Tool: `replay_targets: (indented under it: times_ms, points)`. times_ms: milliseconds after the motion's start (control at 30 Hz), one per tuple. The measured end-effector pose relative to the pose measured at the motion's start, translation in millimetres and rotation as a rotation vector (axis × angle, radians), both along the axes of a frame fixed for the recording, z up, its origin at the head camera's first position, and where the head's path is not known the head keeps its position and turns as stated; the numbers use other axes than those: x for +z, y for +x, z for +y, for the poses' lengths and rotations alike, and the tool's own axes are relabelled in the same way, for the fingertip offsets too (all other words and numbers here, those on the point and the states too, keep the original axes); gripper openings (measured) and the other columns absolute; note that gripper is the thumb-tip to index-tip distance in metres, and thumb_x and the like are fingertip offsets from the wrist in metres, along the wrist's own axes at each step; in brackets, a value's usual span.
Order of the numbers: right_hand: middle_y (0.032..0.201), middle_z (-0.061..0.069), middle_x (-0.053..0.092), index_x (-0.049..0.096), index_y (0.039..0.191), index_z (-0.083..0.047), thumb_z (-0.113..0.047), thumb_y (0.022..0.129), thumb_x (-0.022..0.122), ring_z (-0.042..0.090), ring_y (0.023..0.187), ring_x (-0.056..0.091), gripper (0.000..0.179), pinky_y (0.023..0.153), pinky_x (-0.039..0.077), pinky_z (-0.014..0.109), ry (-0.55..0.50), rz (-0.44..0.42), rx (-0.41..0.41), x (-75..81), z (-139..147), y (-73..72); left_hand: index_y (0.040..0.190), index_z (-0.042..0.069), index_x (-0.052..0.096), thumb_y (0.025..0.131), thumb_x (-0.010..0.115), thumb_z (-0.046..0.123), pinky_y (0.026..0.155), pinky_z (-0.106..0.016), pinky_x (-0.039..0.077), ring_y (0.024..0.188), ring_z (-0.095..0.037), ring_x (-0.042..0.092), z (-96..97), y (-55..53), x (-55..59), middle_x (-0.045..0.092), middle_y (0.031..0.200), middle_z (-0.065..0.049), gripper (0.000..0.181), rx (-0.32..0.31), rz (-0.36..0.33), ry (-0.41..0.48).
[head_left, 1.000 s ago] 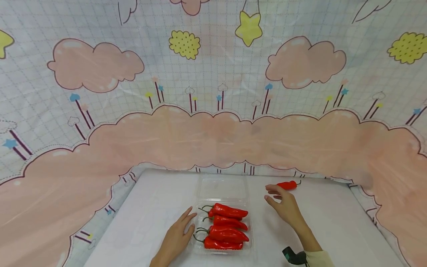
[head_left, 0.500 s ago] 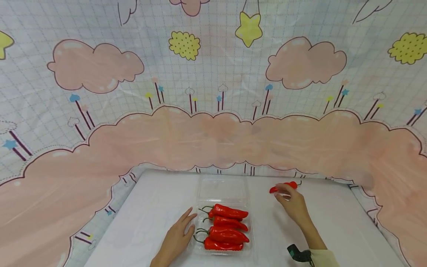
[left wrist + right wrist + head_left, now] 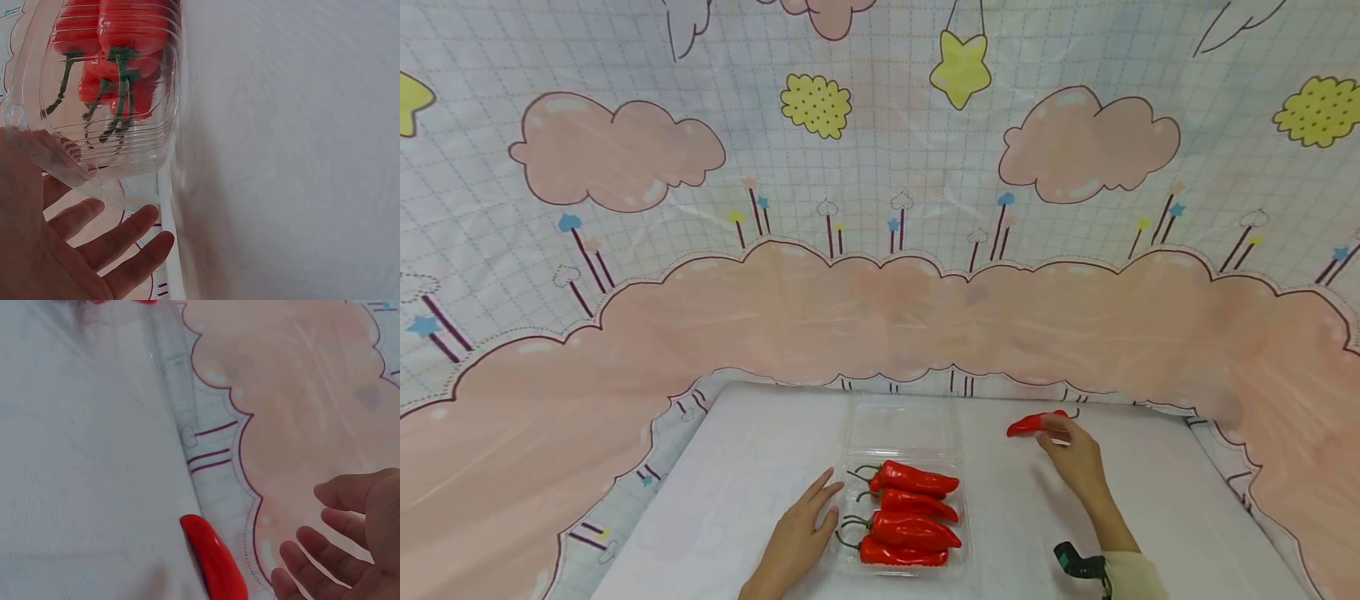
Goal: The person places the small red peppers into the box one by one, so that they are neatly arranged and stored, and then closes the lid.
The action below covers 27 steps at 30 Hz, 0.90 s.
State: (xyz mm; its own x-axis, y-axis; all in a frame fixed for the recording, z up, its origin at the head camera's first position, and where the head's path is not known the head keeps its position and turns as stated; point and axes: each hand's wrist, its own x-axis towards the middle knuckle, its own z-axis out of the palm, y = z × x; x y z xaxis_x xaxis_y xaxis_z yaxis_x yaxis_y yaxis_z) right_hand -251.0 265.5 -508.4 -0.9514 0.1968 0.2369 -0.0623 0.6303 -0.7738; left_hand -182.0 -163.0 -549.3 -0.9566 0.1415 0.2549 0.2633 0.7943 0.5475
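A clear plastic box (image 3: pixel 966 533) stands on the table with several red peppers (image 3: pixel 913 528) inside, their green stems pointing left. My left hand (image 3: pixel 797 537) lies at the box's left side with fingers extended; in the left wrist view that hand (image 3: pixel 37 237) is against the box's corner, its fingers spread. Far right on the table lies a single red pepper (image 3: pixel 1027 426). In front of it is my right hand (image 3: pixel 1081 462), hiding part of its stem end. The right wrist view shows the right hand (image 3: pixel 350 556) with loosely bent fingers, apart from the pepper (image 3: pixel 215 559).
The box's clear lid (image 3: pixel 901 425) is folded back, away from me. White covering lies on the table (image 3: pixel 737 467). A printed curtain (image 3: pixel 880 312) hangs around its back and sides. A black device (image 3: pixel 1078 562) sits at my right wrist.
My right hand has moved rightward along the lone pepper, from its tip toward its stem end. The tip has come into view. My left hand has stayed by the box.
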Motion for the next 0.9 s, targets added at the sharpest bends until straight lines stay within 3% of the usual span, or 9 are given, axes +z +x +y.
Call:
replay_targets:
  times_ms: [133, 233, 500, 667, 733, 900]
  points:
    - [0.125, 0.020, 0.065, 0.061, 0.127, -0.002, -0.019, 0.094, 0.065, 0.035, 0.113, 0.063, 0.037, 0.092, 0.056, 0.040, -0.015, -0.026, -0.031, -2.6, 3, -3.7, 0.131, 0.015, 0.063, 0.093, 0.063, 0.016, 0.097, -0.053, 0.052, 0.121, -0.031, 0.062, -0.5, -0.1, -0.3, 0.050, 0.150, -0.002, 0.038, -0.003, -0.002, 0.000]
    - [0.127, 0.022, 0.064, 0.059, 0.128, -0.002, -0.020, 0.095, 0.063, 0.037, 0.116, 0.061, 0.038, 0.092, 0.056, 0.044, -0.036, -0.065, -0.052, -4.3, 6, -6.0, 0.132, 0.016, 0.062, 0.093, 0.063, 0.016, 0.097, -0.053, 0.052, 0.122, -0.030, 0.062, -1.0, -0.4, -0.8, 0.050, 0.150, -0.002, 0.038, -0.004, -0.003, -0.002]
    - [0.126, 0.025, 0.063, 0.059, 0.127, 0.000, -0.017, 0.093, 0.063, 0.039, 0.114, 0.062, 0.038, 0.073, 0.046, 0.016, -0.078, -0.055, -0.147, -9.2, 11, -11.5, 0.131, 0.015, 0.062, 0.093, 0.062, 0.016, 0.097, -0.053, 0.052, 0.122, -0.031, 0.061, -1.3, -0.4, -0.5, 0.050, 0.150, -0.003, 0.038, -0.006, 0.001, -0.004]
    - [0.130, 0.026, 0.059, 0.055, 0.131, 0.001, -0.017, 0.094, 0.062, 0.039, 0.116, 0.059, 0.042, 0.086, 0.053, 0.033, -0.097, -0.063, -0.182, -14.7, 13, -16.4, 0.131, 0.015, 0.063, 0.094, 0.062, 0.016, 0.097, -0.052, 0.052, 0.122, -0.030, 0.062, -0.5, 0.7, 0.1, 0.050, 0.150, -0.003, 0.038, 0.003, 0.008, -0.007]
    - [0.133, 0.026, 0.056, 0.053, 0.133, 0.001, -0.017, 0.094, 0.061, 0.040, 0.118, 0.055, 0.043, 0.093, 0.050, 0.045, -0.113, -0.076, -0.194, -17.6, 14, -19.3, 0.131, 0.015, 0.063, 0.094, 0.062, 0.016, 0.097, -0.052, 0.052, 0.122, -0.030, 0.062, -0.6, 1.1, 0.2, 0.050, 0.150, -0.003, 0.038, 0.002, 0.011, -0.010]
    - [0.137, 0.030, 0.047, 0.046, 0.138, 0.003, -0.019, 0.095, 0.061, 0.044, 0.121, 0.046, 0.051, 0.100, 0.045, 0.057, -0.160, -0.122, -0.229, -20.5, 14, -26.5, 0.131, 0.015, 0.063, 0.094, 0.062, 0.017, 0.096, -0.052, 0.052, 0.122, -0.029, 0.062, -0.7, 1.3, 0.0, 0.050, 0.150, -0.003, 0.038, -0.003, 0.023, -0.013]
